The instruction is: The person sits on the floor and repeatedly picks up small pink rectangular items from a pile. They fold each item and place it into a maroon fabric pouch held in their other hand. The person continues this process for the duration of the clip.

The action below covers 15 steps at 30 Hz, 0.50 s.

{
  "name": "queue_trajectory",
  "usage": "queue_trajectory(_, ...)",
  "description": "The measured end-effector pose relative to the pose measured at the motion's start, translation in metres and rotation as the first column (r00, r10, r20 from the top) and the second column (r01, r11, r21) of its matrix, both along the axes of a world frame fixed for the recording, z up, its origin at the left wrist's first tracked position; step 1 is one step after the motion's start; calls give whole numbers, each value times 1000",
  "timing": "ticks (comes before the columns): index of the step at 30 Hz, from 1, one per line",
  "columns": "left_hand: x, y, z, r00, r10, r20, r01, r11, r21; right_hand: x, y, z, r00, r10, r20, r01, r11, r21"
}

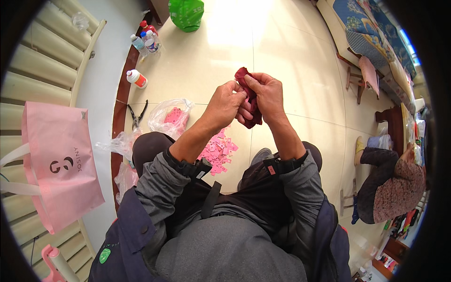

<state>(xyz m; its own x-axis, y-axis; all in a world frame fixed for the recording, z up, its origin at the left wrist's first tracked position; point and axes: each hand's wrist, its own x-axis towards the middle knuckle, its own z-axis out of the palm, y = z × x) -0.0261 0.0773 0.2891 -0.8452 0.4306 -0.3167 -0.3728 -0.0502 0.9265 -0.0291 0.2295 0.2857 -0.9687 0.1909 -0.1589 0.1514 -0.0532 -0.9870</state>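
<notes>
Out in front of my knees I hold a dark red piece of cloth (254,121), crumpled and hanging between my hands. My right hand (269,96) is closed on its upper part, thumb pressed on top. The fingers of my left hand (226,104) are curled and pinched against the cloth's left side; whether something small sits between the fingertips I cannot make out. Below my hands, on the floor between my legs, lies a loose pile of small pink pieces (219,151). More pink pieces show inside a clear plastic bag (159,111) left of my left wrist.
Black-handled pliers (136,115) lie by the left wall, near a white bottle (136,79) and several other bottles (149,41). A pink bag (66,164) hangs on the radiator (54,56). A green bag (186,15) stands ahead. At right another person (394,188) sits near a small stool (361,83).
</notes>
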Motion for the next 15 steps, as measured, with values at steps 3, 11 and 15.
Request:
queue_trajectory(3,-1,0,-1,999,20,32,-20,1000,10,0,2,-1,1000,-4,10,5,996,-84)
queue_trajectory(11,-1,1,-7,999,34,-2,-34,999,10,2,-1,-5,999,8,-43,-1,986,166)
queue_trajectory(15,2,1,-3,999,19,31,-20,998,55,-6,4,-12,989,-125,-82,136,978,158)
